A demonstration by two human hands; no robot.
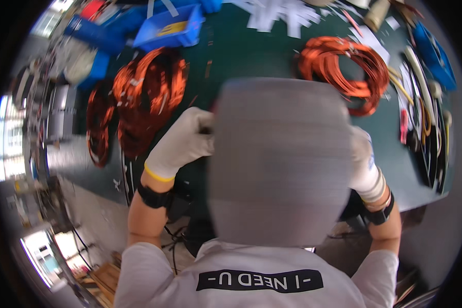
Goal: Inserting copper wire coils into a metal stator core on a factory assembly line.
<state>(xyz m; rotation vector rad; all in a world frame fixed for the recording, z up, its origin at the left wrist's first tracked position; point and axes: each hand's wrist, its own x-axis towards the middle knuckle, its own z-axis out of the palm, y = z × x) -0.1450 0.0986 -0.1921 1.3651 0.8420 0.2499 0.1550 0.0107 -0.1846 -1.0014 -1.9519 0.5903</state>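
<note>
A large grey block (280, 164), smeared by motion and faintly banded across, is held up in front of my chest and covers the middle of the green table (251, 56). My left hand (182, 141), in a white glove with a yellow cuff, is closed against the block's left side, thumb and fingers curled at its edge. On the opposite side, my right hand (363, 164) grips it in a white glove, with the fingers mostly hidden behind the block. Both wrists carry black bands. What the block is made of cannot be made out.
Coils of copper-coloured wire (161, 77) lie to the left; another wire coil (317, 60) lies at the far right. Beyond are a blue bin (197, 33) and white paper strips (259, 19). A pink-handled tool (403, 126) and several tubes (421, 87) line the right edge.
</note>
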